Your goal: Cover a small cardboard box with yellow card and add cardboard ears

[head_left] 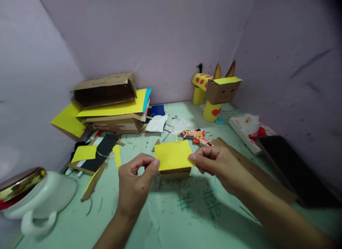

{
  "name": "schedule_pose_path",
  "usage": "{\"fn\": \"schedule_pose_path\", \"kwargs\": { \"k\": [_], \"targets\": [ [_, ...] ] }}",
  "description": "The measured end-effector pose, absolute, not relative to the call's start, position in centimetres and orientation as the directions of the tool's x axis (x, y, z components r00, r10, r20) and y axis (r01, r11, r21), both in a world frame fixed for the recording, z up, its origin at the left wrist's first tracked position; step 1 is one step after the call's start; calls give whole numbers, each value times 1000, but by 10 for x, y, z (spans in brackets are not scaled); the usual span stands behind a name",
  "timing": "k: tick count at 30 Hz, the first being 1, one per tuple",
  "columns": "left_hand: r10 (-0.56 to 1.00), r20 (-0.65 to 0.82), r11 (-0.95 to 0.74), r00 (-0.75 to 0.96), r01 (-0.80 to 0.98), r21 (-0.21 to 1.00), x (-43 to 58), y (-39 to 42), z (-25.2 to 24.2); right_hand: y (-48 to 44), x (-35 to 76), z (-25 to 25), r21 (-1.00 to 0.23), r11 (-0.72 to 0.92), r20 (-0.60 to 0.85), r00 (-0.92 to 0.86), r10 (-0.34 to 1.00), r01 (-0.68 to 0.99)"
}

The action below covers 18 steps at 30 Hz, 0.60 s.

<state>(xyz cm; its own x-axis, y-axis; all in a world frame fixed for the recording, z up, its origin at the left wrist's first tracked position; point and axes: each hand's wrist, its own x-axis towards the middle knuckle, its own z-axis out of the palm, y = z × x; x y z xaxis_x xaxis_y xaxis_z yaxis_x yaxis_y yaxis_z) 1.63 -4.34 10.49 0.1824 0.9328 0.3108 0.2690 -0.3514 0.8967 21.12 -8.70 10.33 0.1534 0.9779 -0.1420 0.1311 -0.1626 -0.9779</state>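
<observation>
While the green table point(152, 224) spreads toward six o'clock, left hand point(137, 181) and right hand point(217, 163) pinch flat yellow paper point(174, 155) near nine and three, above a box point(175, 174).

Dimmish light, soft shadows, dark upper-right corner, edges perhaps blurred

Head-worn view, facing forward, downward, near
</observation>
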Motion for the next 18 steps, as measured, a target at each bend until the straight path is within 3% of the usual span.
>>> {"fn": "schedule_pose_path", "kwargs": {
  "k": [8,18],
  "targets": [
    [995,90,-102,50,359,928,20,-46,101,-87,211,103,-932,-296,-267,156,951,208],
    [993,119,-103,-15,412,906,26,-49,106,-86,210,102,-897,-278,-209,224,952,345]
  ]
}}
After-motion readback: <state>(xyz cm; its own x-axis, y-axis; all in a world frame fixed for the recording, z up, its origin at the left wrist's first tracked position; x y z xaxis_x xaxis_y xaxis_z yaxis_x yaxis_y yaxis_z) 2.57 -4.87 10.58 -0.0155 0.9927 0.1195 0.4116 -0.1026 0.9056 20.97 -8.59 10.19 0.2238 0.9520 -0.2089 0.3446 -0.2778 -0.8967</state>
